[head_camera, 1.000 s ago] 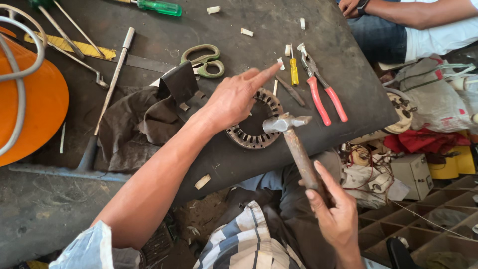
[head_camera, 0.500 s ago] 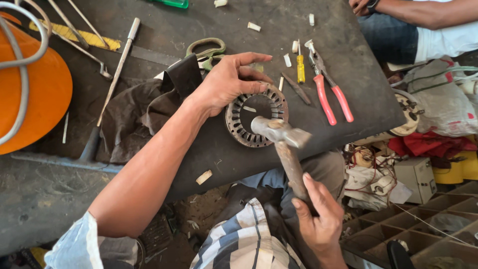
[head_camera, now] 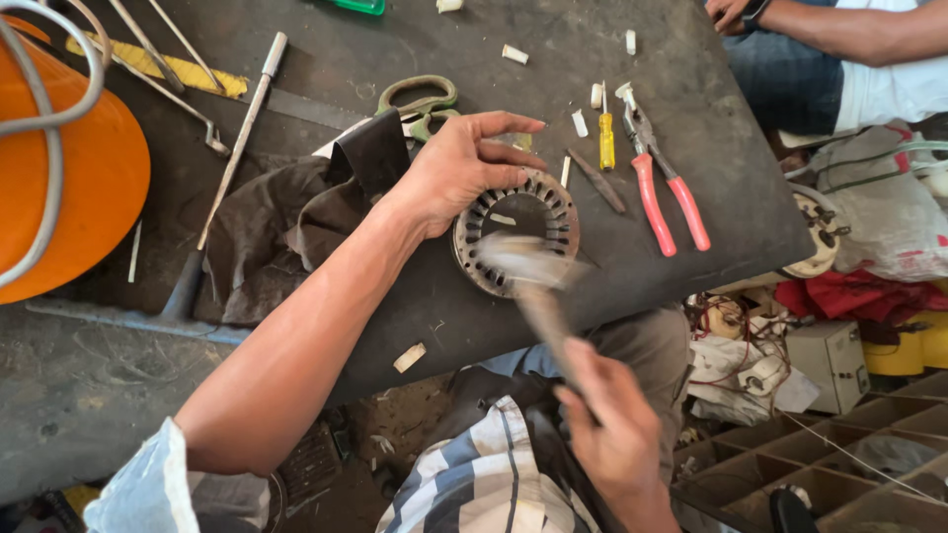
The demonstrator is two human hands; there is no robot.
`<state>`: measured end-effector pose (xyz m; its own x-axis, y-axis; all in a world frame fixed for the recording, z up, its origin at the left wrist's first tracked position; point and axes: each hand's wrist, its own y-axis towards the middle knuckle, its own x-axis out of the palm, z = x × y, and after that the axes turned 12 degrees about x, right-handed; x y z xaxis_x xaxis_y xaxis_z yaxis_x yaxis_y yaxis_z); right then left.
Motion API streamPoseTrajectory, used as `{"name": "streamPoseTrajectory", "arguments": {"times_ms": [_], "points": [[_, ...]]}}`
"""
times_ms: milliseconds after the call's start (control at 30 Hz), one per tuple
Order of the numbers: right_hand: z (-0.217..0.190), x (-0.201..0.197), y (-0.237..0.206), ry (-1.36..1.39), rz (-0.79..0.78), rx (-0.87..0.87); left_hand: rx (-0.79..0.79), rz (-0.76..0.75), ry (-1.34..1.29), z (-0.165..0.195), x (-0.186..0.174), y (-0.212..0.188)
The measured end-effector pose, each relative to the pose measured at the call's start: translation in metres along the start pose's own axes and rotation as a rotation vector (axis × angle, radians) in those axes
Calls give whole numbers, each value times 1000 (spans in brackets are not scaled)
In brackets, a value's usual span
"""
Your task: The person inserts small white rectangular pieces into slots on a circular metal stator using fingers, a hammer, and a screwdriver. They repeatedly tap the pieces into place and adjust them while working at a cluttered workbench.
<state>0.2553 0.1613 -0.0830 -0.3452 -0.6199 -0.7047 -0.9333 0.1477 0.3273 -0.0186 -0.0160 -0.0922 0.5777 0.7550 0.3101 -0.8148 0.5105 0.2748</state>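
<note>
A round slotted metal ring, a motor stator core (head_camera: 553, 202), lies flat on the dark board (head_camera: 691, 118). My left hand (head_camera: 459, 168) rests on its upper left rim, fingers spread over it. My right hand (head_camera: 612, 434) grips the wooden handle of a hammer (head_camera: 528, 271). The hammer's head is blurred and sits over the near edge of the ring.
Red-handled pliers (head_camera: 667, 197), a small yellow screwdriver (head_camera: 606, 143), green scissors (head_camera: 420, 99), a long metal rod (head_camera: 232, 148) and a dark rag (head_camera: 276, 232) lie on the board. An orange dome (head_camera: 69, 197) sits left. Another person's arm (head_camera: 839, 25) is top right. Clutter fills the floor at right.
My left hand went from pointing to settling on the ring's rim. The hammer swung from beside the ring onto its near edge and is now motion-blurred.
</note>
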Motion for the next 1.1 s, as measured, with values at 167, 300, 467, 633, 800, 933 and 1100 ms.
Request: {"name": "streamPoseTrajectory", "arguments": {"times_ms": [167, 300, 467, 633, 800, 933, 1100], "points": [[0, -8, 3, -93, -74, 106, -18, 1, 27, 1, 3, -1], [-1, -15, 3, -23, 26, 57, 7, -14, 26, 1, 2, -1], [-1, -2, 2, -36, -47, -62, -7, 3, 19, 2, 1, -3], [7, -11, -2, 3, -56, 176, -10, -2, 33, 6, 4, -4], [21, -26, -14, 35, 16, 213, -8, 9, 31, 12, 7, -7], [31, -25, -25, -7, 51, 129, -7, 20, 6, 15, 8, -9], [37, -10, -32, -11, 63, -46, -10, 38, 12, 15, 8, -9]]}}
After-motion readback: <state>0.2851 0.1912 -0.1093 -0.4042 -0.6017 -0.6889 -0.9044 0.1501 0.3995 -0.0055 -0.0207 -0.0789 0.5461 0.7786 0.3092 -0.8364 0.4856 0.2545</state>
